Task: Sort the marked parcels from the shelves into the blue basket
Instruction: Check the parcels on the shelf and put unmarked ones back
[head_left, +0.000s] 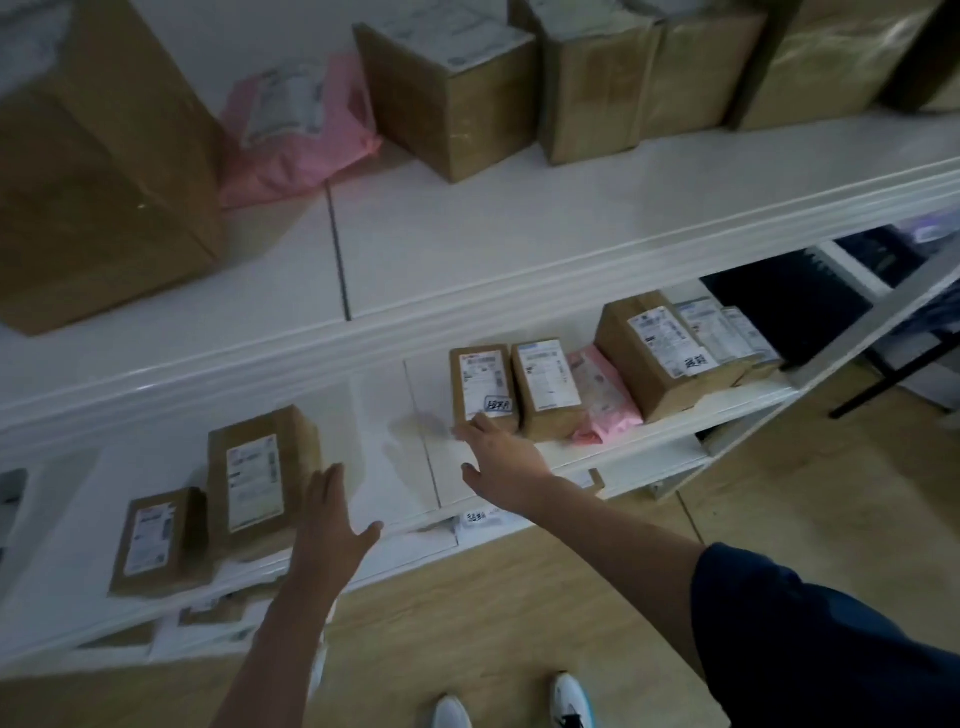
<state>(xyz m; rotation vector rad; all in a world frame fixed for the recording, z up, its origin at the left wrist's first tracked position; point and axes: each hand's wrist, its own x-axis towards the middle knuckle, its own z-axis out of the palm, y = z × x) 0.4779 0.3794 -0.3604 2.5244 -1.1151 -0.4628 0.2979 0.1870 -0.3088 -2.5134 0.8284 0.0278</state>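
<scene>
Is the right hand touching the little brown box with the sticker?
Touching: in the head view the right hand has its fingers on the little brown box's bottom front edge.

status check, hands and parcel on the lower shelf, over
Both hands open: right hand reaching the stamped parcel, fingertips at its base, no grip yet; left hand over the shelf gap. Blue basket not in view. Path unobstructed.

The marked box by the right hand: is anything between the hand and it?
Nothing visible. The right hand already reaches the marked box at its lower front; only bare shelf lies beside.
</scene>
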